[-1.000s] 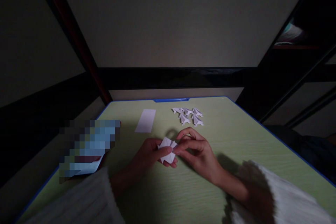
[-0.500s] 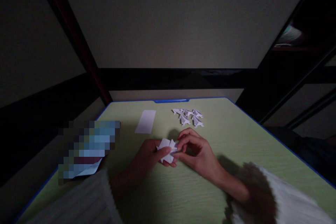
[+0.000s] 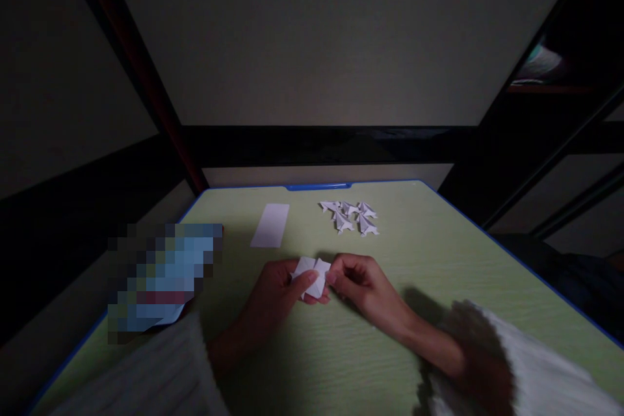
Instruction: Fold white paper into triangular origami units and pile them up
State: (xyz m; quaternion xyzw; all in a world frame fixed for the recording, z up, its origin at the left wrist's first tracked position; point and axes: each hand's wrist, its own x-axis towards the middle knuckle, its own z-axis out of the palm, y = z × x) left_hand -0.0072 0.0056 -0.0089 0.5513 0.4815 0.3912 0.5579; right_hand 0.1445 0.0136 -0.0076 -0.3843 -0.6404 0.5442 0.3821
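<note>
A small piece of folded white paper (image 3: 308, 267) is held above the near middle of the table. My left hand (image 3: 280, 289) grips it from the left, thumb on top and fingers beneath. At its right edge, my right hand (image 3: 363, 279) pinches a corner between thumb and fingertips; the exact spot is partly covered by the fingers. Beyond my hands lie several folded paper figures (image 3: 342, 221) in a tight cluster. A flat white paper rectangle (image 3: 270, 225) rests to their left.
The light green table (image 3: 439, 260) has a blue rim, with a blue strip (image 3: 319, 187) at its far edge. On the left lies a pixelated bluish item (image 3: 180, 273). A pale panel wall (image 3: 316, 39) stands behind the table.
My right hand has lowered slightly and its fingers have curled in, now pinching the paper's right corner. That side of the folded paper looks flatter. The left hand stays almost still.
</note>
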